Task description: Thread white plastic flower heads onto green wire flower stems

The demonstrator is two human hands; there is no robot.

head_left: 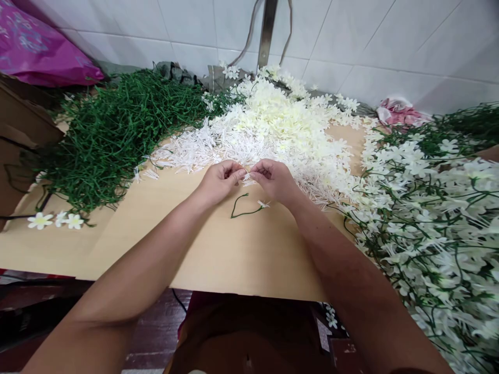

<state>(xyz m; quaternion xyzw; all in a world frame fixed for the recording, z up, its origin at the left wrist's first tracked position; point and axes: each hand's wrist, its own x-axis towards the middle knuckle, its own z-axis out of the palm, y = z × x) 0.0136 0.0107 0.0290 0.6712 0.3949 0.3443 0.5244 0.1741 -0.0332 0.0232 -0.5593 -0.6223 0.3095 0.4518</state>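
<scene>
My left hand (pixel 220 182) and my right hand (pixel 275 181) meet fingertip to fingertip over the cardboard, both closed in a pinch. Between them shows a small white flower piece (pixel 247 179), largely hidden by the fingers. Just below lies a bent green plastic stem (pixel 233 212) with a white piece (pixel 263 204) on one end. Beyond my hands spreads a heap of loose white spiky flower pieces (pixel 195 148), and behind it a pile of cream-white artificial petals (pixel 273 111).
A mound of green stems (pixel 120 124) fills the left, with white flowers (pixel 40 221) near it. Assembled white flowers on stems (pixel 440 234) crowd the right. A cardboard box (pixel 27 114), a pink bag (pixel 42 47) and a tiled wall (pixel 358 47) border the cardboard-covered table (pixel 230 259).
</scene>
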